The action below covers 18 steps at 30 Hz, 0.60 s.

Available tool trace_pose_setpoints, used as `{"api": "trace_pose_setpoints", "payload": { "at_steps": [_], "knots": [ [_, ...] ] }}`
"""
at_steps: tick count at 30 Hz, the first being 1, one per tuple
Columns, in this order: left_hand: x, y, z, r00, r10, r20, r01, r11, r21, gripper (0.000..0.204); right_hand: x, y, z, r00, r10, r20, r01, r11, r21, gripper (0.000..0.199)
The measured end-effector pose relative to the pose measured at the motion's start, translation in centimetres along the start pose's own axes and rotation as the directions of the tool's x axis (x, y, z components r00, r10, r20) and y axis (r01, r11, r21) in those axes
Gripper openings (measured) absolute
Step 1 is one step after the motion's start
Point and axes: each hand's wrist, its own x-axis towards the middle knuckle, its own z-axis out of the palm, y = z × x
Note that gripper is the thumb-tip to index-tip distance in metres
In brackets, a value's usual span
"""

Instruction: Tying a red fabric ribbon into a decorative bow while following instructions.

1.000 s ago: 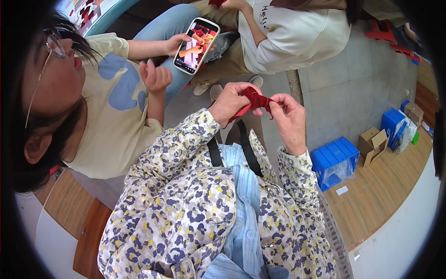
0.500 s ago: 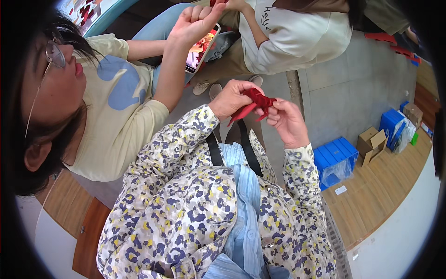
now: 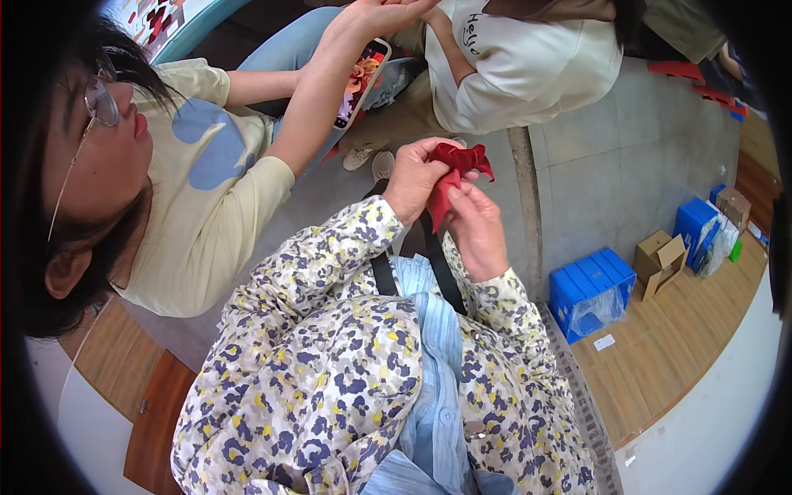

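Observation:
Both my hands are closed on a piece of red ribbon-like fabric, held up in front of my body. The gathered upper part of the red fabric (image 3: 464, 158) bunches beyond the thumb of my left hand (image 3: 412, 183), which pinches it. A flat, pointed tail of the fabric hangs between my hands. On that tail's right edge, my right hand (image 3: 479, 231) grips with thumb and fingers. Some of my fingertips are hidden behind the fabric, so how it is folded or tied there cannot be made out.
Close on my left sits a person in a cream shirt (image 3: 223, 247), one arm stretched forward; a lit phone (image 3: 363, 82) lies beyond that arm. Another person in a white top (image 3: 528, 66) is ahead. A blue crate (image 3: 592, 289) and an open cardboard box (image 3: 660, 257) stand at right.
My right hand has moved left and shifted from the fabric's bunched right end to its hanging tail. The left hand has turned slightly. The neighbour's arm has reached farther forward and right.

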Motion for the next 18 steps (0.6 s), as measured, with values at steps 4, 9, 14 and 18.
{"api": "trace_pose_setpoints", "payload": {
  "at_steps": [4, 9, 14, 18],
  "knots": [
    [1.0, 0.1, -1.4, 0.981, -0.088, 0.173, 0.09, 0.996, -0.003, 0.022, -0.6, -0.4, -0.8, 0.929, 0.141, 0.344, -0.344, 0.674, 0.654, 0.025],
    [1.3, -0.5, -0.2, 0.981, 0.052, 0.189, -0.037, 0.996, -0.083, 0.022, -0.5, 0.1, 0.0, 0.811, 0.18, 0.557, -0.475, 0.759, 0.445, 0.027],
    [1.2, -0.5, 0.0, 0.985, 0.163, 0.056, -0.167, 0.982, 0.09, 0.019, -2.1, -1.0, -0.1, 0.913, -0.397, 0.089, 0.309, 0.534, -0.787, 0.021],
    [0.8, -0.3, 1.3, 0.942, 0.334, 0.043, -0.321, 0.851, 0.415, 0.022, -1.2, -2.9, -0.1, 0.876, -0.478, -0.065, 0.374, 0.758, -0.534, 0.017]
  ]
}}
